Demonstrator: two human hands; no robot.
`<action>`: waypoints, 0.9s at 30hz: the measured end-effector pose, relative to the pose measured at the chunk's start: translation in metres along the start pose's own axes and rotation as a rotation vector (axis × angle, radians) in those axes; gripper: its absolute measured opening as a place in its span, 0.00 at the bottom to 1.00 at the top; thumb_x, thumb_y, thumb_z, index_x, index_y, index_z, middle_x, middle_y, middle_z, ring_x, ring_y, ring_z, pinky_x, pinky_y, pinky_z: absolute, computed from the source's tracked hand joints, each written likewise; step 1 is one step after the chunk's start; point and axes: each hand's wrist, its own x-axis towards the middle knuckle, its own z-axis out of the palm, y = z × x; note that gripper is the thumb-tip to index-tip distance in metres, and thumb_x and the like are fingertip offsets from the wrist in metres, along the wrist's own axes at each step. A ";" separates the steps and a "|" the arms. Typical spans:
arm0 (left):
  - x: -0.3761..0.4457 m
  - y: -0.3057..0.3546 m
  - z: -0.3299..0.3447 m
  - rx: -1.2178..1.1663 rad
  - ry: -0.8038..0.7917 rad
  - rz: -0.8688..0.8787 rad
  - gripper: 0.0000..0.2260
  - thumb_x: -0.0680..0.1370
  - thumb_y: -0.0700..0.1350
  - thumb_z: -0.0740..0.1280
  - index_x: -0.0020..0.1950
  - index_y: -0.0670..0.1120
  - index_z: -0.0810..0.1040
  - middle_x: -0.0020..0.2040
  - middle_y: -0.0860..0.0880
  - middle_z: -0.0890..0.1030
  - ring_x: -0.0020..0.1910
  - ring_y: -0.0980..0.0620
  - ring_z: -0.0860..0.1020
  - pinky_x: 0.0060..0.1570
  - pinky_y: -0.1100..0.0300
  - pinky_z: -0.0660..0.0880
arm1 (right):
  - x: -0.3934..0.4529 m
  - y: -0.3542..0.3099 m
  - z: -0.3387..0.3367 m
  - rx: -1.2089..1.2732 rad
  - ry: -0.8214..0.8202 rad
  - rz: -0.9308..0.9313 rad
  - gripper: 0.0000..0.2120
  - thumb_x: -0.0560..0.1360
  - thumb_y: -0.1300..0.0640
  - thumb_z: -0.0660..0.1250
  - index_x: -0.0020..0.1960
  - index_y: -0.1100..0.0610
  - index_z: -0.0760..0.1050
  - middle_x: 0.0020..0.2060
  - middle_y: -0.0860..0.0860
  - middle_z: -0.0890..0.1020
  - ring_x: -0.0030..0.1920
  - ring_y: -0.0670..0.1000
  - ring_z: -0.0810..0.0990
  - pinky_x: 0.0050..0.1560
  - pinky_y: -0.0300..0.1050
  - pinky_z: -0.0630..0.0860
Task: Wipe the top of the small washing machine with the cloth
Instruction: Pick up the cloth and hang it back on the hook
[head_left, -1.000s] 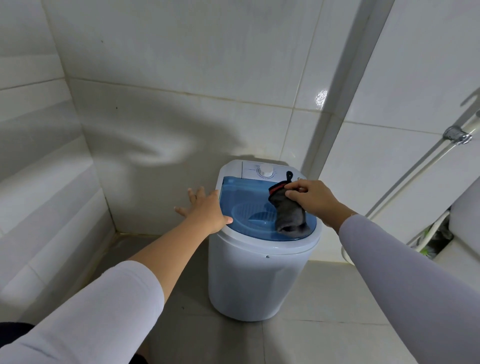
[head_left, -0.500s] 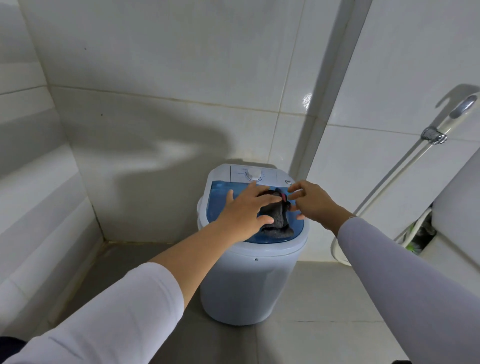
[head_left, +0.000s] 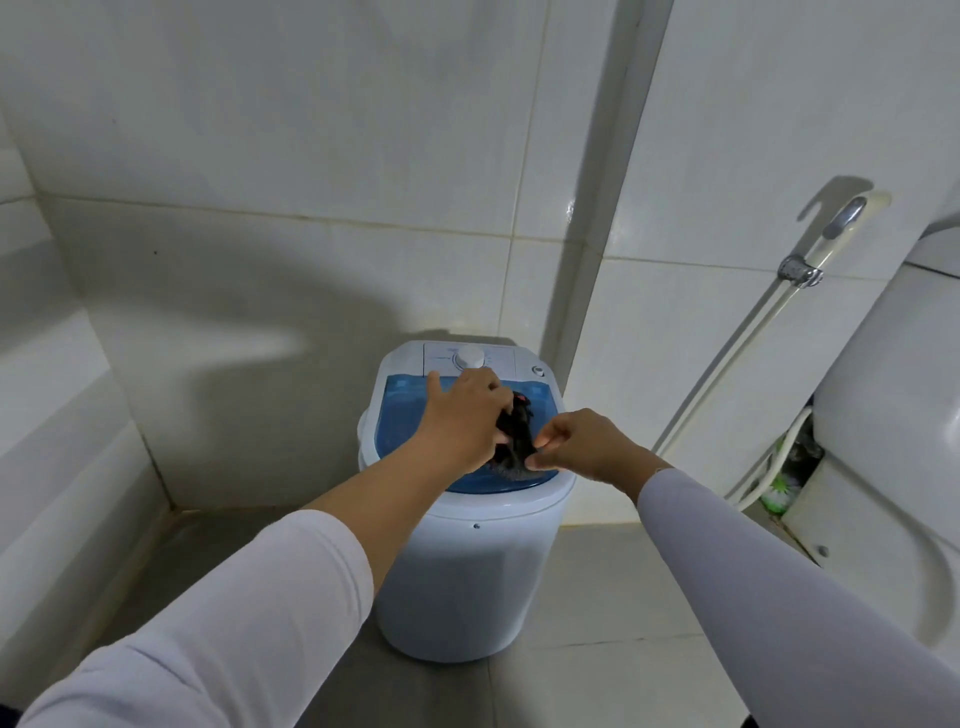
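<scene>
A small white washing machine (head_left: 470, 582) with a translucent blue lid (head_left: 402, 410) and a white dial (head_left: 470, 357) stands on the floor against the tiled wall. A dark grey cloth (head_left: 514, 447) with a red tag lies bunched on the lid. My left hand (head_left: 462, 421) reaches over the lid and grips the cloth's left side with curled fingers. My right hand (head_left: 584, 444) pinches the cloth's lower right edge between thumb and fingers. Most of the cloth is hidden between my hands.
White tiled walls form a corner behind the machine. A bidet sprayer with its hose (head_left: 795, 270) hangs on the right wall. A white toilet (head_left: 893, 415) fills the right edge, with a brush (head_left: 779, 488) beside it. Grey floor tiles lie around the machine.
My left hand moved from the machine's left rim onto the cloth and took hold of it. My right hand shifted from the cloth's top end down to its near edge.
</scene>
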 end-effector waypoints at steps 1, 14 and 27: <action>0.000 -0.002 -0.003 -0.053 0.038 -0.047 0.13 0.77 0.49 0.66 0.61 0.51 0.75 0.64 0.51 0.70 0.68 0.50 0.66 0.71 0.40 0.55 | 0.000 0.000 0.001 -0.003 0.021 -0.004 0.14 0.67 0.56 0.74 0.51 0.58 0.79 0.46 0.52 0.79 0.48 0.50 0.74 0.47 0.39 0.68; -0.001 -0.028 -0.107 -0.746 0.374 -0.386 0.12 0.79 0.45 0.65 0.61 0.44 0.75 0.57 0.47 0.78 0.55 0.49 0.74 0.53 0.60 0.69 | -0.003 -0.050 0.001 0.415 -0.038 -0.008 0.15 0.77 0.53 0.63 0.56 0.63 0.77 0.46 0.55 0.81 0.41 0.49 0.79 0.41 0.40 0.76; 0.001 -0.065 -0.197 -0.764 0.640 -0.673 0.14 0.80 0.46 0.62 0.63 0.43 0.71 0.64 0.43 0.72 0.49 0.49 0.70 0.49 0.59 0.67 | -0.006 -0.144 -0.041 0.903 -0.284 -0.166 0.33 0.75 0.34 0.52 0.45 0.63 0.78 0.39 0.57 0.84 0.40 0.55 0.84 0.38 0.45 0.80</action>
